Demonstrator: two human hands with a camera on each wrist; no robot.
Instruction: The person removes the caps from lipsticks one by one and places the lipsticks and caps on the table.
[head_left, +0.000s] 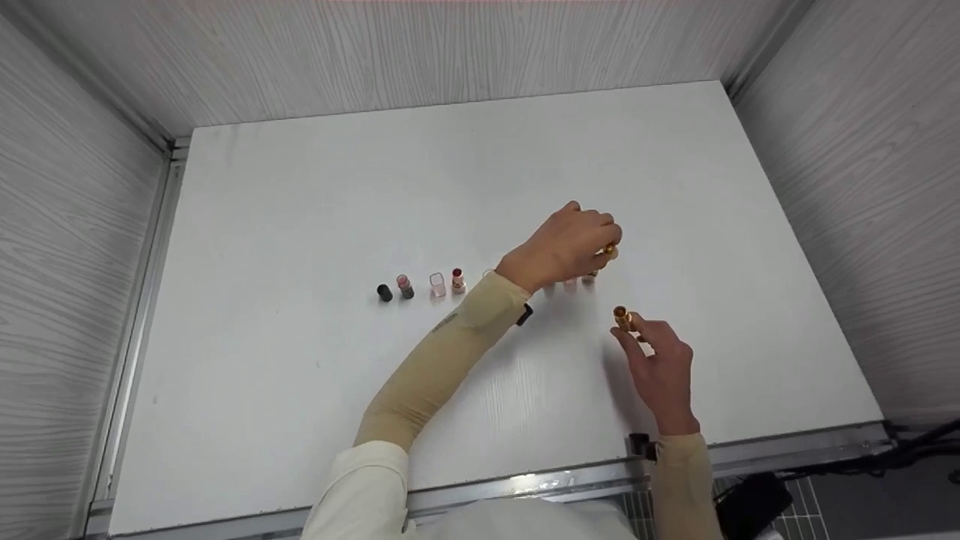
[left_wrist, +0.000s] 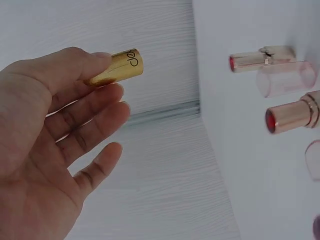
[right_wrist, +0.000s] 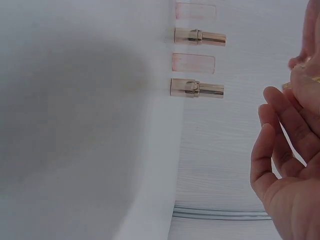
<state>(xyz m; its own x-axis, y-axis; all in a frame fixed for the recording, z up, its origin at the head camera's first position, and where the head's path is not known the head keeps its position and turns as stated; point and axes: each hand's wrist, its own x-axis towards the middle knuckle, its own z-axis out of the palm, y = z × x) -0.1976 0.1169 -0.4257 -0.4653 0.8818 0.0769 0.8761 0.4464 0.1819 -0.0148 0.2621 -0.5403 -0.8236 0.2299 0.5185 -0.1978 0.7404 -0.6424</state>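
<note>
My left hand (head_left: 561,244) pinches a short gold lipstick cap (left_wrist: 126,65) with dark lettering between thumb and index finger, its other fingers loosely spread. It is above the right end of a row of lipsticks and caps. Closer to the front edge, my right hand (head_left: 661,367) holds a gold lipstick tube (head_left: 622,318) by thumb and fingertips, open end up. In the right wrist view the fingers (right_wrist: 282,120) hide most of that tube. Two rose-gold lipsticks (right_wrist: 197,88) stand uncapped beside clear pink caps (right_wrist: 194,63); red tips show in the left wrist view.
Along the row's left part stand a black cap (head_left: 384,292), a pink-and-grey lipstick (head_left: 406,286), a clear cap (head_left: 438,284) and a red-tipped lipstick (head_left: 458,280). My left forearm crosses the row's middle. Panelled walls (head_left: 450,60) border the white table (head_left: 285,195).
</note>
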